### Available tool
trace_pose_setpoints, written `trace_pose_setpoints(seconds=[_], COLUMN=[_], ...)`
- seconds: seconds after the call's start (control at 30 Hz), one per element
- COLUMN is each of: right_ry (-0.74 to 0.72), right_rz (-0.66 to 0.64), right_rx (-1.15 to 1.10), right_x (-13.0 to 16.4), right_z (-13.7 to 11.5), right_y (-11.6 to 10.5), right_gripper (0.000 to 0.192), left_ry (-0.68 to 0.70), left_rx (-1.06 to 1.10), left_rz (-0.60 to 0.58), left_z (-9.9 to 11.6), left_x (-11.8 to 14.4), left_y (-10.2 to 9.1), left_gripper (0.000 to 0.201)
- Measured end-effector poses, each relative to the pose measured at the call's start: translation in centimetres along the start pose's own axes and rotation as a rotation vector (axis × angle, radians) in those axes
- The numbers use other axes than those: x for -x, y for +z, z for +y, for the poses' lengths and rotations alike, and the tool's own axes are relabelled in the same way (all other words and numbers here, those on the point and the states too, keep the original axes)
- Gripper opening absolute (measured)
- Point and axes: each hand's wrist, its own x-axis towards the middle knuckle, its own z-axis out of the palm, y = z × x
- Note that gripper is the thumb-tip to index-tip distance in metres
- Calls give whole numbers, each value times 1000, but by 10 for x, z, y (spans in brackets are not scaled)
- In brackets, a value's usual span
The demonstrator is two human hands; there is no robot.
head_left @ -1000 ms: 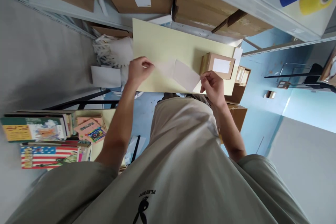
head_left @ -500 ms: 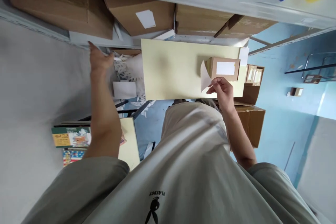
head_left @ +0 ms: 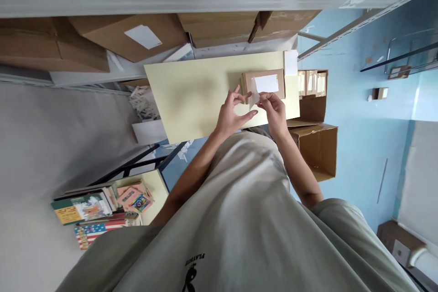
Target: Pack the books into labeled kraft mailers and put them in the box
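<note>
The left hand (head_left: 228,116), which half a second ago was reaching far out over the paper scraps (head_left: 143,102), is now hovering close beside the right hand (head_left: 276,113). Its fingers are spreading loosely, with thumb and forefinger flanking a small white sheet (head_left: 253,93); whether they are touching it is hard to tell. The right hand is pinching that sheet between thumb and fingers, as it was doing a moment earlier, and is keeping it raised just left of its fingertips. The sheet is now overlapping the near left part of the box (head_left: 280,83) from this view, and whether it is touching the cardboard is unclear. The box is sitting just beyond the right hand on the pale yellow table (head_left: 191,100), its white label (head_left: 269,83) facing up. The change seems to be bringing both hands to the sheet, so the work appears to be turning two-handed, right at the box.
</note>
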Motion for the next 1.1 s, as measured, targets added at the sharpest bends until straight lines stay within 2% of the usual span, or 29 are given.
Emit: trace_pose_setpoints(seconds=[0.17, 0.3, 0.43, 0.53, 0.63, 0.87, 1.0, 1.1], right_ry=[40, 72, 103, 118, 127, 132, 122, 104], right_rz=[-52, -143, -242, -280, -296, -342, -363, -386], right_rx=[-55, -85, -81, -103, -121, -163, -156, -144], right_x=[-20, -39, -58, -70, -80, -93, -94, -94], right_z=[5, 9, 14, 18, 23, 35, 36, 35], right_y=[-21, -36, -51, -61, -71, -83, -85, -86], right_gripper=[65, 69, 70, 66, 61, 62, 64, 64], left_ry=[-64, -140, -202, -201, -187, -182, -208, -215], left_rx=[23, 25, 55, 26, -90, -190, -189, -176], left_rz=[40, 123, 155, 176, 190, 186, 219, 268], left_z=[-3, -10, -19, -16, -6, 10, 7, 2], left_x=[-15, -26, -34, -38, -42, -47, -47, -46], left_y=[22, 39, 55, 66, 75, 97, 104, 102], left_gripper=[60, 55, 55, 57, 55, 49, 47, 51])
